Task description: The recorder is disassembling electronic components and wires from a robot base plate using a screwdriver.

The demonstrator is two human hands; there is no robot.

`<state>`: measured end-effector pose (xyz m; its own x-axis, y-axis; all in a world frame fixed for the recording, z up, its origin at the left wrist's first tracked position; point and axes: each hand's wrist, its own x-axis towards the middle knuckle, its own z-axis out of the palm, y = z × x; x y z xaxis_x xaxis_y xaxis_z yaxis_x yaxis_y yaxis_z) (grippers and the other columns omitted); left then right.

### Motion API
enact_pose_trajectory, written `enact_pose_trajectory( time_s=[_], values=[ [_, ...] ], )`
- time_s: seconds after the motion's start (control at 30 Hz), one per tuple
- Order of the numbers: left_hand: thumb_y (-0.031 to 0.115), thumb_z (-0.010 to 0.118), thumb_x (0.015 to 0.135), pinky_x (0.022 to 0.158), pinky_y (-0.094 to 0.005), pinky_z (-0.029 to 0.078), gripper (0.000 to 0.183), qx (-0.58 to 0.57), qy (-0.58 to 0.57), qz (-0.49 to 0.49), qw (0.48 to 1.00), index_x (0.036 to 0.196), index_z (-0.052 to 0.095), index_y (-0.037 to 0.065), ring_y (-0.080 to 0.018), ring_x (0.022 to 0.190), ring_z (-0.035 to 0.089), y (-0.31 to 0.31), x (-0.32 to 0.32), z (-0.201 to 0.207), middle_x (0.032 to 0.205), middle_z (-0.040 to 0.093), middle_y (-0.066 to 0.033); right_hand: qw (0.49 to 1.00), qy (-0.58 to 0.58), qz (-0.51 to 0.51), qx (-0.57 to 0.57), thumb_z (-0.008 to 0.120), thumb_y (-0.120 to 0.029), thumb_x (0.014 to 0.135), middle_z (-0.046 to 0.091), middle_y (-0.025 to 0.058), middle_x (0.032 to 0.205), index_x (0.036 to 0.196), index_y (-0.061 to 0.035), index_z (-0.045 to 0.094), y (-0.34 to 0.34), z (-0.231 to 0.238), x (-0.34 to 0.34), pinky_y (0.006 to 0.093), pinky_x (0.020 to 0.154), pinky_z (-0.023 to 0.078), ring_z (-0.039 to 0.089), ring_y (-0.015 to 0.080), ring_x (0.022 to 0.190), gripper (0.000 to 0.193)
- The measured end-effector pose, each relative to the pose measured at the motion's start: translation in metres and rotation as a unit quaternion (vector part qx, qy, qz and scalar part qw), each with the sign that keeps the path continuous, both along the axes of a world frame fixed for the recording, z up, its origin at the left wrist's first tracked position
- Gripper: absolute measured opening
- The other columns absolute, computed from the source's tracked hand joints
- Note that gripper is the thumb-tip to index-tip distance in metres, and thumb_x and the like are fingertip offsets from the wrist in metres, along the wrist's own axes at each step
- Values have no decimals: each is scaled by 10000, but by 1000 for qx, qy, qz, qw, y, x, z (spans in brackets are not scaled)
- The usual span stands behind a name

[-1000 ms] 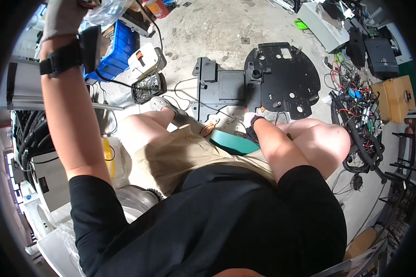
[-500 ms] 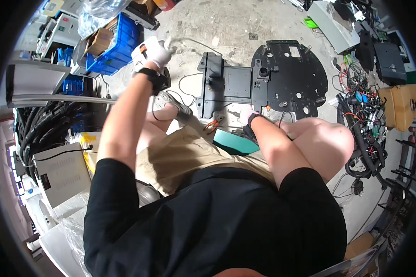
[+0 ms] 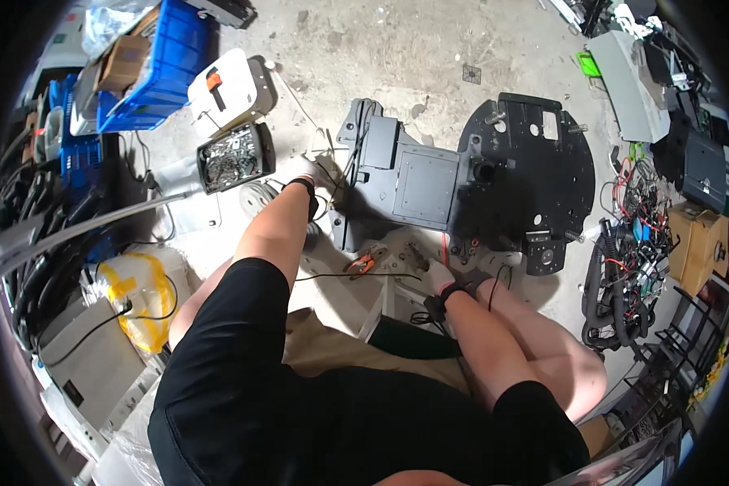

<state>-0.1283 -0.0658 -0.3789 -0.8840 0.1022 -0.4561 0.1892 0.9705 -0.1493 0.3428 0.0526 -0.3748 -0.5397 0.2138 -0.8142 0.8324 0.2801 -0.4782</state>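
Note:
A dark grey machine base (image 3: 373, 190) with a flat cover plate lies on the floor in front of me, joined to a wide black perforated plate (image 3: 543, 178) on its right. My left hand (image 3: 304, 168), in a white glove, reaches to loose cables (image 3: 329, 174) at the base's left end; its fingers are too small and covered to read. Below the base's near edge, my gloved right hand (image 3: 440, 277) is closed on a dark hand tool (image 3: 417, 256) whose exact kind I cannot make out. Orange-handled pliers (image 3: 366, 262) lie between my hands.
A black tray of screws (image 3: 233, 158) sits left of my left hand, beside a white box with an orange latch (image 3: 225, 93) and a blue crate (image 3: 166, 69). Tangled wires (image 3: 636, 219) and a cardboard box (image 3: 699, 235) line the right. A metal bar (image 3: 97, 225) crosses the left.
My left hand has left the white box and come down and right to the cables at the base. The view has shifted, and the screw tray now shows. The right hand keeps the dark tool.

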Motion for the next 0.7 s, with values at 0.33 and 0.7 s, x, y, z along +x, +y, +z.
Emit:
enact_pose_trajectory(
  time_s=[0.33, 0.7],
  values=[
    [285, 591, 818, 864, -415, 501, 311, -62, -22, 4, 998, 1018, 705, 75, -327, 1039, 638, 6, -3, -41, 1100, 670, -152, 998, -37, 49, -30, 592, -360, 857, 611, 279, 1099, 1245, 57, 489, 19, 12, -11, 405, 917, 446, 573, 397, 1072, 579],
    [247, 610, 768, 815, -419, 499, 400, 324, -31, -172, 930, 1076, 619, -7, -355, 927, 640, 87, -36, 141, 939, 651, -264, 838, 50, 541, 52, 463, -213, 906, 628, 193, 1109, 1190, -23, 583, 38, -26, 28, 383, 885, 475, 612, 387, 988, 362]
  ],
)
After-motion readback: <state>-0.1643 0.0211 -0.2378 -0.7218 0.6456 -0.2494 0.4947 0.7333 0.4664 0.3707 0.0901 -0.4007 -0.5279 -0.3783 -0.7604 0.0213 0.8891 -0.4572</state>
